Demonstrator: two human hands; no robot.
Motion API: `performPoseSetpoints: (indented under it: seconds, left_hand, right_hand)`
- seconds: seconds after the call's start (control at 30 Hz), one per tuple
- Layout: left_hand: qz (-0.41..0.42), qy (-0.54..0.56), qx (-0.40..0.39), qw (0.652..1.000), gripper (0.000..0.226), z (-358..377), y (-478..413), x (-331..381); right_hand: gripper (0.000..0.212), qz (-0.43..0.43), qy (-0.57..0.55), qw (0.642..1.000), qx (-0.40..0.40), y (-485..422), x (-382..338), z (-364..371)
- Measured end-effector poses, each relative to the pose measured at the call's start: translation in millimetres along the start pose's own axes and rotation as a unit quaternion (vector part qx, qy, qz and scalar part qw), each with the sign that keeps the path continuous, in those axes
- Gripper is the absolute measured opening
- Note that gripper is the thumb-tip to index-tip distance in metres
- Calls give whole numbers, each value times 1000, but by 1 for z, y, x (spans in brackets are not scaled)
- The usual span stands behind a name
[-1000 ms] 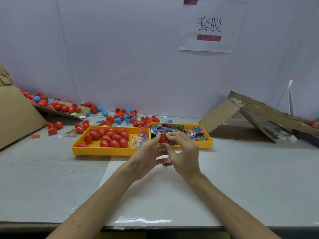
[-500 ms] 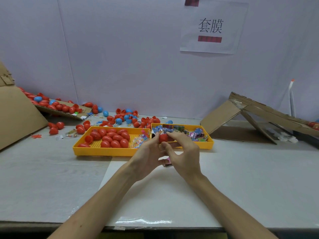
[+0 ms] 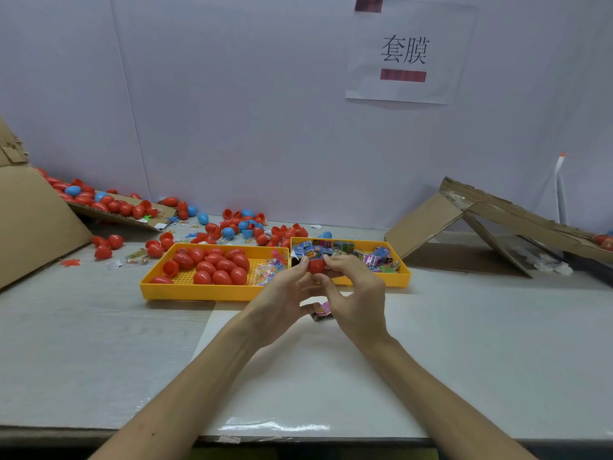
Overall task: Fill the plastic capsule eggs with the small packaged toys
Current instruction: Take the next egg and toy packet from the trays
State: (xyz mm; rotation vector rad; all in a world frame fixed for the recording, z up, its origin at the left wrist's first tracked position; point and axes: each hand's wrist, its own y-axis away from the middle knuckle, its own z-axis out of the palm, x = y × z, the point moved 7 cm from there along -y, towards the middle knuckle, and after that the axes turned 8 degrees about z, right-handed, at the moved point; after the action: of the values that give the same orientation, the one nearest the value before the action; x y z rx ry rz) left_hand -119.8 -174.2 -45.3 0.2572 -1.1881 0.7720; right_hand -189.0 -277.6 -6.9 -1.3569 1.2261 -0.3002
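Note:
Both hands meet over the table's middle, in front of the trays. My left hand and my right hand pinch one red capsule egg between their fingertips. A blue toy packet sticks out of its top. A pink packaged toy lies under my right palm; whether the hand grips it I cannot tell. The left yellow tray holds several red eggs. The right yellow tray holds several small packaged toys.
Loose red and blue eggs and halves litter the table behind the trays and a cardboard flap at the far left. A cardboard box side stands left. Folded cardboard leans at the right. A white sheet lies under my forearms.
The two hands have stayed together on the red egg, lifting it slightly; the blue packet now shows sticking out of its top.

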Motion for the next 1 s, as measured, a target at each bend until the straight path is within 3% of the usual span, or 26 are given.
performPoseSetpoints:
  seconds: [0.23, 0.4, 0.6, 0.77, 1.0]
  left_hand:
    - [7, -32, -11, 999, 43, 3, 1, 2]
    - [19, -41, -8, 999, 39, 4, 2, 5]
    - [8, -25, 17, 1000, 43, 0, -1, 3]
    - [32, -7, 18, 999, 24, 0, -2, 7]
    - [51, -16, 45, 998, 23, -7, -3, 8]
  right_hand:
    - [26, 20, -21, 999, -19, -1, 1, 2]
    - [39, -33, 7, 999, -28, 0, -7, 4]
    - [36, -20, 18, 1000, -5, 0, -3, 1]
    - [35, 5, 17, 1000, -2, -1, -1, -1]
    - [38, -25, 16, 999, -27, -1, -6, 3]
